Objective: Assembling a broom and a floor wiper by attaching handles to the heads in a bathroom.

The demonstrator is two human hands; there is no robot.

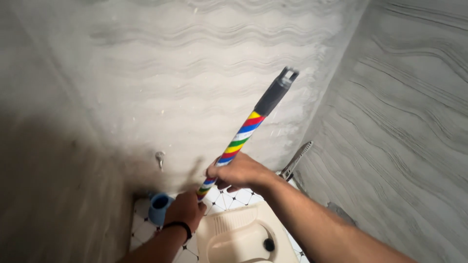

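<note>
Long round pole (243, 134), glossy rainbow spiral stripes, grey plastic forked cap on top; axis runs from 7 o'clock up to 1 o'clock. Right hand (239, 171) clenched around mid-shaft, left hand (185, 209) gripping below. Rough wavy plaster wall (185, 73) behind; smooth cream squat pan (243, 238) at 6 o'clock.

2 grey plastered walls (195, 63) meet in a corner on the far right, both combed with wavy horizontal ridges. The left side lies in deep shadow, while the far wall is brightly lit across its middle. A small metal tap (160, 158) juts from the far wall low down. Below it, on the left, stands a blue bucket (159, 207). The floor (229, 197) is white tile with small dark diamonds. A cream squat toilet pan (243, 238) is set into it. A metal piece (296, 159), perhaps a spray handle, leans in the corner.
</note>
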